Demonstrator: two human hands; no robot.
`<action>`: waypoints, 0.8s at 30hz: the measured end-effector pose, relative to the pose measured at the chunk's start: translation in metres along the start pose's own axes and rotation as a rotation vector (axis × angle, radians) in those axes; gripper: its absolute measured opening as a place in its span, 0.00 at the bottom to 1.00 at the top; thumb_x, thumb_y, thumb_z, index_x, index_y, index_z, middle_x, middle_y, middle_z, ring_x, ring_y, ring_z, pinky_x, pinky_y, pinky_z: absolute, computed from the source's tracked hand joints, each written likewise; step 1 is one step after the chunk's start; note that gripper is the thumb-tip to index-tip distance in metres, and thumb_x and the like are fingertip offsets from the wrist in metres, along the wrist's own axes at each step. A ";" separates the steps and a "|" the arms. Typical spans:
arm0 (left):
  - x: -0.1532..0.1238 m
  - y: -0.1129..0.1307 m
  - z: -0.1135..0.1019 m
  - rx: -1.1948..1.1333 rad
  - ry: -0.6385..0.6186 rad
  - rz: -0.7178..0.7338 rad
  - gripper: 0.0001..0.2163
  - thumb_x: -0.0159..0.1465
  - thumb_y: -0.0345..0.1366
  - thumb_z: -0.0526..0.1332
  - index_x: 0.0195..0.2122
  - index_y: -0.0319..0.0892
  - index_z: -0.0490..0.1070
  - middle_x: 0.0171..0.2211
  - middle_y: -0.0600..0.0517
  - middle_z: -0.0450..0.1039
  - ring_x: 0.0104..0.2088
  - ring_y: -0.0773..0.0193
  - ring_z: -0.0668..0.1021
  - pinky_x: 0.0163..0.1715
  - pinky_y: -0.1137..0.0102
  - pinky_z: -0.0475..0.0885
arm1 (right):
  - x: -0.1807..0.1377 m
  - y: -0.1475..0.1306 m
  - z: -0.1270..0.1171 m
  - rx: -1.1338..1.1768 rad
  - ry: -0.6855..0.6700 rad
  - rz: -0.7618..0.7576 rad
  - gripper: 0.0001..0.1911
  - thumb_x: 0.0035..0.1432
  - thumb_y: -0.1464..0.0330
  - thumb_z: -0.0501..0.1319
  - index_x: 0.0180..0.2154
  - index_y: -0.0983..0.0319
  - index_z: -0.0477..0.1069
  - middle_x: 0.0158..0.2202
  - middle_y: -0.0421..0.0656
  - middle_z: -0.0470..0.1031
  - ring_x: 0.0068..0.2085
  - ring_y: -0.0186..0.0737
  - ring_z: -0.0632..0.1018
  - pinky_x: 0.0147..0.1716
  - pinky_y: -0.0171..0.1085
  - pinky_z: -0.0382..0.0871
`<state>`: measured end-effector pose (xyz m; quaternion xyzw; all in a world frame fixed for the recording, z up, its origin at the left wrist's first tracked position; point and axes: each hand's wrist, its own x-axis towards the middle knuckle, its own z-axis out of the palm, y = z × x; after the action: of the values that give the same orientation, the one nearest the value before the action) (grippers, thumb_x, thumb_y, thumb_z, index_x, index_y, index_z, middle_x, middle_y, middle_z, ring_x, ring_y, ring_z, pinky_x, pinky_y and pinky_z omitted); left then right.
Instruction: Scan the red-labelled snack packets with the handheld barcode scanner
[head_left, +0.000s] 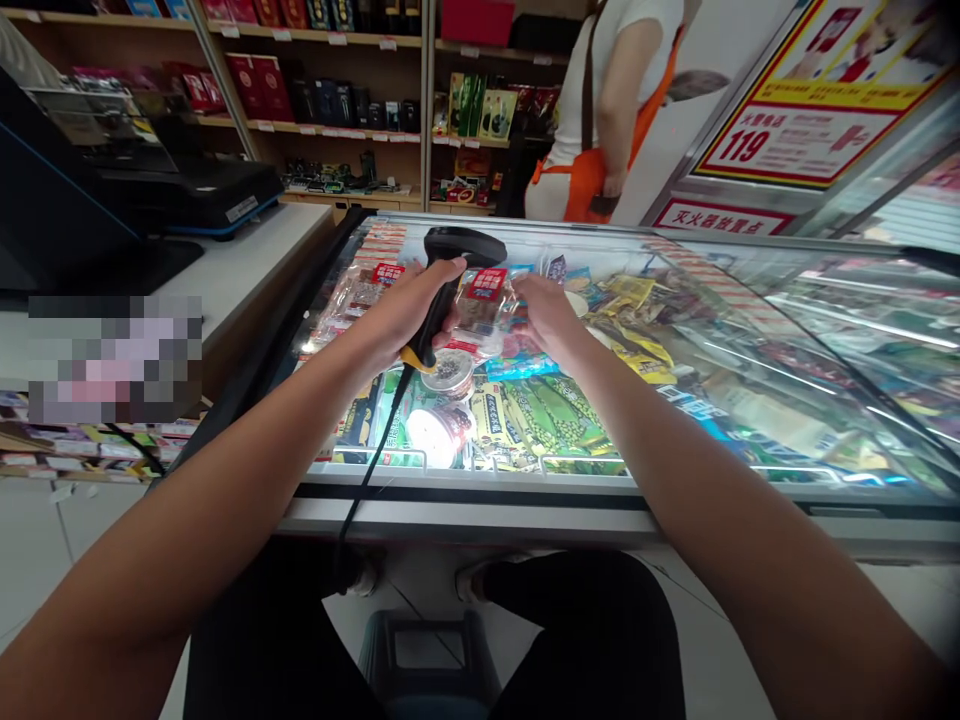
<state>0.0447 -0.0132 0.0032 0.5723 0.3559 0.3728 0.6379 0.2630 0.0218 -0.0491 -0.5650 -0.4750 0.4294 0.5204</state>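
My left hand (420, 310) is wrapped round the handle of a black and yellow barcode scanner (463, 243), its head up and its cord hanging down toward me. My right hand (546, 310) grips the right edge of a clear plastic food package (482, 305) with a red label. The package is held over the glass-topped freezer (480, 487), just right of the scanner. A similar red-labelled package (367, 290) lies to the left of my left hand. Below the hands are round tubs (441, 432) and green bags (566, 415) inside the freezer.
A counter (277, 245) with a black device stands at the left. Shelves (337, 128) of boxed goods line the back. Beyond the freezer stands a person (592, 110) in an orange apron. A stool (427, 650) is between my legs, and a sign (810, 130) hangs at right.
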 end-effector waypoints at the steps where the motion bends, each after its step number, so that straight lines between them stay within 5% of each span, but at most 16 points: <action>1: -0.001 -0.001 0.000 -0.007 -0.027 -0.021 0.15 0.62 0.50 0.61 0.32 0.44 0.63 0.17 0.55 0.66 0.13 0.72 0.65 0.13 0.73 0.55 | 0.002 0.001 -0.006 0.021 0.062 -0.047 0.11 0.59 0.60 0.62 0.32 0.57 0.62 0.29 0.37 0.66 0.24 0.34 0.70 0.21 0.32 0.63; 8: 0.000 -0.016 0.008 -0.147 -0.244 -0.150 0.15 0.62 0.50 0.59 0.30 0.44 0.62 0.16 0.55 0.66 0.11 0.72 0.63 0.13 0.75 0.58 | 0.009 0.002 -0.038 0.165 0.315 -0.221 0.08 0.57 0.65 0.56 0.30 0.56 0.57 0.28 0.38 0.61 0.29 0.36 0.70 0.26 0.34 0.67; 24: -0.011 -0.012 0.017 -0.096 -0.293 -0.159 0.14 0.65 0.49 0.58 0.32 0.44 0.62 0.17 0.56 0.66 0.12 0.72 0.63 0.15 0.74 0.59 | 0.017 0.010 -0.046 0.092 0.317 -0.270 0.14 0.54 0.56 0.60 0.30 0.55 0.57 0.29 0.39 0.61 0.31 0.42 0.73 0.30 0.42 0.72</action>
<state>0.0554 -0.0317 -0.0070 0.5591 0.2852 0.2503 0.7371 0.3119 0.0307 -0.0550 -0.5322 -0.4386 0.2826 0.6667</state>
